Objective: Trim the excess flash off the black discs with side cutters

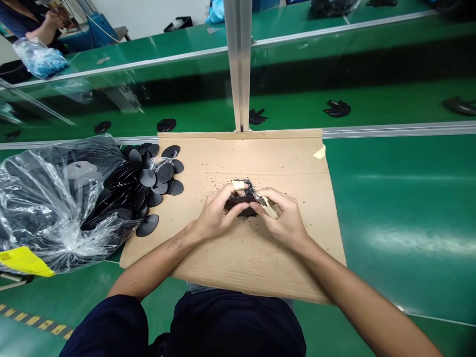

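Observation:
My left hand [219, 210] is closed on a black disc [238, 201], with pale tape around one finger. The disc is tilted above a cardboard sheet [208, 253]. My right hand [284, 215] grips a small tool [268, 207] with a pale, wrapped-looking handle and a metal end at the disc's right edge. Its exact kind is unclear, as my fingers cover part of it. My right thumb is close to or touching the disc. Small black shavings [248, 186] lie scattered just beyond the disc.
A clear plastic bag [48, 198] at left spills a heap of black discs [148, 177] onto the cardboard's edge. A metal post [238, 64] rises behind the cardboard. Black parts [336, 108] lie on the green surface beyond. Another person's arm [44, 29] shows at upper left.

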`<action>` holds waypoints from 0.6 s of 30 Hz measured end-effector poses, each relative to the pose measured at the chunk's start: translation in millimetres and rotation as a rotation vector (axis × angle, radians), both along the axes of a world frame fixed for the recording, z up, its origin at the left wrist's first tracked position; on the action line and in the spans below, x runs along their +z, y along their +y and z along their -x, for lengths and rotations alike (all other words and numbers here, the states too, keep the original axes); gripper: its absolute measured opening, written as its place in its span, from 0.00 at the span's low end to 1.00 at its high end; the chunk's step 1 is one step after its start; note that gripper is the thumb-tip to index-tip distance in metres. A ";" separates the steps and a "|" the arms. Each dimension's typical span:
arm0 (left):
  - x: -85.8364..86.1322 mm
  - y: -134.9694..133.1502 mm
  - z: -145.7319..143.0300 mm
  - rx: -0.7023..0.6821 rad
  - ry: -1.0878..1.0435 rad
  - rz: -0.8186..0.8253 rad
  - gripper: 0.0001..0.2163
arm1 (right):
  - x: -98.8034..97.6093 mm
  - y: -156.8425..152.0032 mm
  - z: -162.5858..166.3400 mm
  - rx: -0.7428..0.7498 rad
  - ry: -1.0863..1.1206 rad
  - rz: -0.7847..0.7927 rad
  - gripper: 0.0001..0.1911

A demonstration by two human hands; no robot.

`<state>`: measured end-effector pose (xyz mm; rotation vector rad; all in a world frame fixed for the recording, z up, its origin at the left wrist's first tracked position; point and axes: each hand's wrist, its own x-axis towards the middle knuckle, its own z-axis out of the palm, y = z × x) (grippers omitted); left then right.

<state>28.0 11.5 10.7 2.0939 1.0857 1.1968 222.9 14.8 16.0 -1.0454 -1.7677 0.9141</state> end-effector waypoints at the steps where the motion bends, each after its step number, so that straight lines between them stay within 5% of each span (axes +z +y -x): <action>1: 0.9 0.5 1.0 0.002 -0.037 0.002 0.14 | 0.2 0.0 -0.8 0.003 -0.009 -0.053 0.09; 8: 13.6 5.7 8.5 -0.123 -0.072 -0.107 0.11 | -1.5 -1.1 -3.6 0.033 -0.015 -0.332 0.06; 18: 13.7 2.7 7.0 -0.085 -0.068 -0.257 0.14 | 2.6 0.3 -4.5 0.076 -0.064 -0.407 0.09</action>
